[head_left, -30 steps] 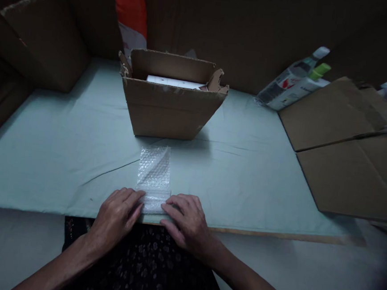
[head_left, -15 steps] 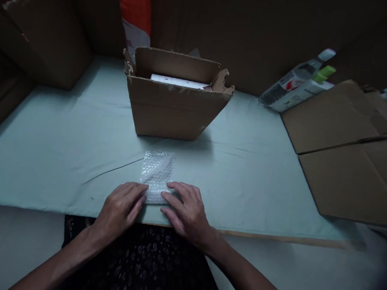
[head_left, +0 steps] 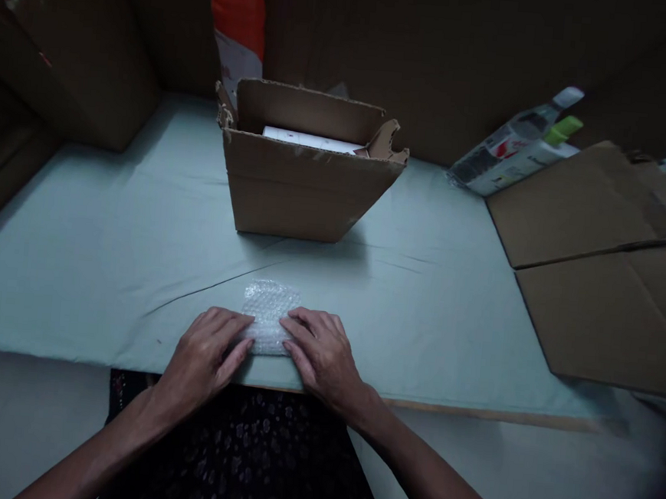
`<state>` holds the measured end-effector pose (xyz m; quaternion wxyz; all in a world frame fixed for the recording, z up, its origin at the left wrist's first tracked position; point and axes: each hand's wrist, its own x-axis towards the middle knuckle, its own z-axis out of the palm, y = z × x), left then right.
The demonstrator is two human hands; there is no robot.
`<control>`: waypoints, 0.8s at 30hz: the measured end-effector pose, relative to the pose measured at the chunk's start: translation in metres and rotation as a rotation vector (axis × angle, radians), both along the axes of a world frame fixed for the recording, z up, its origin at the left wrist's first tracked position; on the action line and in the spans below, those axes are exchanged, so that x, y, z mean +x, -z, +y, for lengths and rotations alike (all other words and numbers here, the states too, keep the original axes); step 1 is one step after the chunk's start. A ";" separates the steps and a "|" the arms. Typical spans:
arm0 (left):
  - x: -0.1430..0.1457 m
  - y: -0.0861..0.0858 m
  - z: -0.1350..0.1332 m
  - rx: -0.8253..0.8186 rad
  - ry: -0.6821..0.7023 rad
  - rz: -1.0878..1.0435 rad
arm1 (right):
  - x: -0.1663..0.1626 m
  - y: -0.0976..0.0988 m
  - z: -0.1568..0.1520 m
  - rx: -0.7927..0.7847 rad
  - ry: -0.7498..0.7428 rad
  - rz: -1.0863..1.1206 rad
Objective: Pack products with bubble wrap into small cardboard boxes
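A small roll of clear bubble wrap lies near the front edge of a table covered in pale green cloth. My left hand presses on its left end with curled fingers. My right hand presses on its right end the same way. Whatever is wrapped inside is hidden. Behind the roll stands an open cardboard box with a white flat item inside.
Flattened cardboard sheets lie at the right. Packaged bottles lean at the back right. An orange and white bag stands behind the box. Brown cardboard rises at the back left.
The loose length of bubble wrap in front of my hands has shortened as both hands rolled it forward. The roll is now thicker and lies a little farther from the table edge.
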<state>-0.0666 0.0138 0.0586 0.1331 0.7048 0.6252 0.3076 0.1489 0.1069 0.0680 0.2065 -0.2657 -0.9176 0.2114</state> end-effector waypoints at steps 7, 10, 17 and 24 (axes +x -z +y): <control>0.000 -0.008 0.003 -0.147 -0.391 -0.311 | -0.012 0.006 0.010 0.041 -0.021 -0.026; 0.009 -0.016 -0.007 -0.381 -0.529 -0.868 | -0.016 0.009 0.015 -0.186 0.086 0.145; 0.032 -0.009 0.003 -0.433 -0.558 -1.512 | -0.013 -0.003 0.010 -0.538 0.014 0.219; 0.028 -0.018 0.019 -0.393 -0.364 -1.284 | 0.000 -0.012 0.032 -0.868 0.067 0.219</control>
